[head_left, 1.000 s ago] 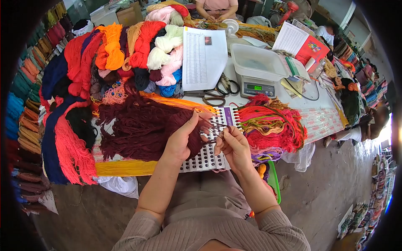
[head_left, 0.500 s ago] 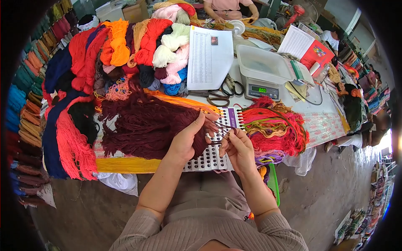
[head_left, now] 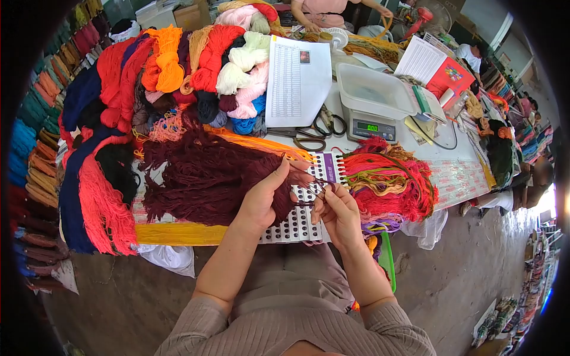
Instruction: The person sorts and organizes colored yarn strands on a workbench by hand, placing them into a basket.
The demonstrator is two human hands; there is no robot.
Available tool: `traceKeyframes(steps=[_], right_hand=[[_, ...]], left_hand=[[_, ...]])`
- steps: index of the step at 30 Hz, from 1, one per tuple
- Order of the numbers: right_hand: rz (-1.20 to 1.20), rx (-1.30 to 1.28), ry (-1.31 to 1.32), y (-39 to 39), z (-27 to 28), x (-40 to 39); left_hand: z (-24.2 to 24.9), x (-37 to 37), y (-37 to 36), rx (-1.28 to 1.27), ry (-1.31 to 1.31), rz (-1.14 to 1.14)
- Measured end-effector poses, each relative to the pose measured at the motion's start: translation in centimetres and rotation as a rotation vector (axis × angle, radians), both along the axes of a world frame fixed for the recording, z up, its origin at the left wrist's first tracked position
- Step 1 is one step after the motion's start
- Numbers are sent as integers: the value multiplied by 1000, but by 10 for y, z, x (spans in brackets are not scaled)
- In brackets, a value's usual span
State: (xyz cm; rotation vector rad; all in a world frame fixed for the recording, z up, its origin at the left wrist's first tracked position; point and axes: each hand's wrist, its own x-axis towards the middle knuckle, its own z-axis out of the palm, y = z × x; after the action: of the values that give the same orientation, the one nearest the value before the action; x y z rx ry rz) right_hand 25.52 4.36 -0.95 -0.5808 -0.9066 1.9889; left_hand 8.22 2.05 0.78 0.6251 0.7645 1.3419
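A thick bundle of dark maroon yarn lies across the table, its loose ends fanned out to the left. My left hand is wrapped around the right end of this bundle. My right hand pinches a few maroon strands drawn out from it, fingertips together. Under both hands is a white card with rows of dark holes and a purple label. Multicoloured threads, mostly red, pink and olive, hang at the card's right edge. Orange yarn runs behind the maroon bundle.
Behind are heaped yarn skeins, a printed sheet, scissors and a digital scale bearing a clear plastic tray. A red-and-white booklet lies farther right. Across the table, another person handles yellowish strands. A green basket stands below the table edge.
My hands stay almost in place, with the right fingers still pinching the maroon strands. Across the table, the other person's arm has moved to the right, lifting a yellowish strand.
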Motion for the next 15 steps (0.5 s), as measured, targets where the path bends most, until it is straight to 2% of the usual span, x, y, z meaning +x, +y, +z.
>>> traceKeyframes(steps=[15], right_hand=[[-22,-26,11,-1,1,1]], left_hand=[[-1,1,1,7,-22,-2]])
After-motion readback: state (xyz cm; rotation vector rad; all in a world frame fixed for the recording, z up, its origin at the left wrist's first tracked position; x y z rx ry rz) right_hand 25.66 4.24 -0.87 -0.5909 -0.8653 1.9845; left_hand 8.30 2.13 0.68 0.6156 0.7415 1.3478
